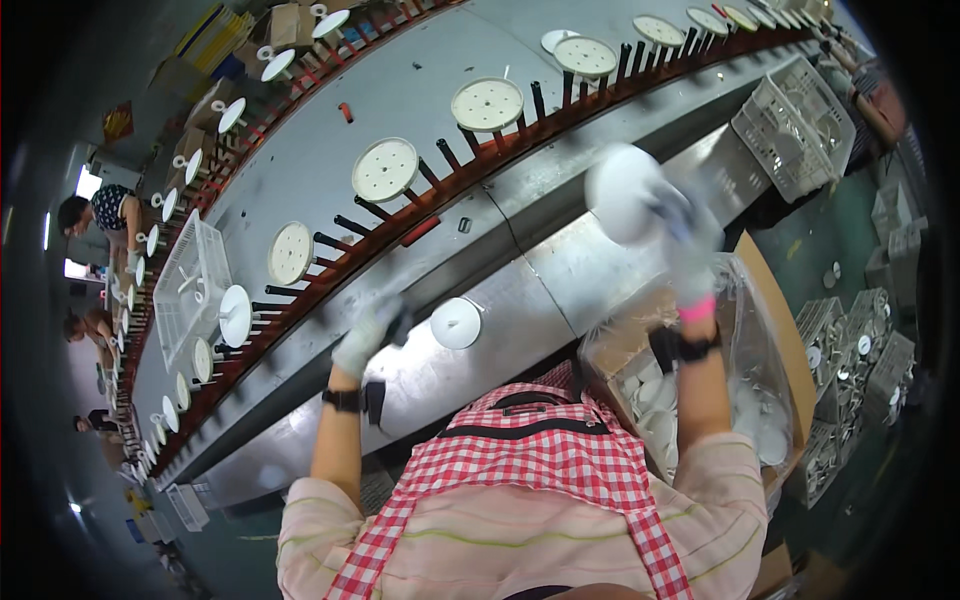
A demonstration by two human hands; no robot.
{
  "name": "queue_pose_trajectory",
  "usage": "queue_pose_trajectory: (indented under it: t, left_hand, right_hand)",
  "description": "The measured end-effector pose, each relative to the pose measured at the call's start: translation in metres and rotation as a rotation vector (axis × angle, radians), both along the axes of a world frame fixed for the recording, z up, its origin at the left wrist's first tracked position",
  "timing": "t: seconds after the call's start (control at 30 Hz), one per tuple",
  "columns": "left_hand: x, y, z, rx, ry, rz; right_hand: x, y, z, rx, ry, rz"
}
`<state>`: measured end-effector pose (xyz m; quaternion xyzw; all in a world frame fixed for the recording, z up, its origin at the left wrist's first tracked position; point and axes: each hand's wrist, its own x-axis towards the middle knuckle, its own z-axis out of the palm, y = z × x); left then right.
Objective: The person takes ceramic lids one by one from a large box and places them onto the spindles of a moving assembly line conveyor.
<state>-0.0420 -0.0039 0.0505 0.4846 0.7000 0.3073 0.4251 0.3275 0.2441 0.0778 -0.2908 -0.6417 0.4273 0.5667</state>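
Observation:
My right hand [685,225], in a light glove with dark finger parts and smeared by motion, holds a round white disc [622,193] above the right part of the metal bench. My left hand [370,338], also gloved, hovers over the bench further left. Its fingers are too blurred to show whether they grip anything. Just right of it, apart from the fingers, a white disc with a short central stem [456,323] lies on the metal bench [530,330]. Beyond the bench runs a line of upright black pegs [448,154], some carrying round white discs with small holes [385,170].
An open cardboard box [775,330], lined with clear plastic and holding white parts, stands beside my right arm. White plastic baskets [795,130] sit at the far right and on the line's table [190,285]. Crates of parts [845,360] stand on the floor. Other people [105,215] work along the line.

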Motion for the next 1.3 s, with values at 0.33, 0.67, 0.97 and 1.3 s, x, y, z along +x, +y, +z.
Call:
queue_pose_trajectory:
  t: [0.33,0.67,0.97,1.3]
  left_hand:
    - [-0.026,0.251,0.016,0.541,0.046,0.418]
    - [-0.086,0.324,0.006,-0.212,0.837,-0.204]
    - [-0.1,0.25,0.017,0.012,1.003,0.063]
    - [-0.205,0.17,-0.004,0.63,1.337,-0.336]
  right_hand:
    - [-0.254,0.112,0.019,0.288,-0.787,0.013]
    - [-0.284,0.081,0.005,0.341,-0.851,0.311]
    - [-0.351,0.068,0.031,-0.039,-1.179,0.298]
    - [-0.142,-0.015,0.049,-0.156,-0.468,0.788]
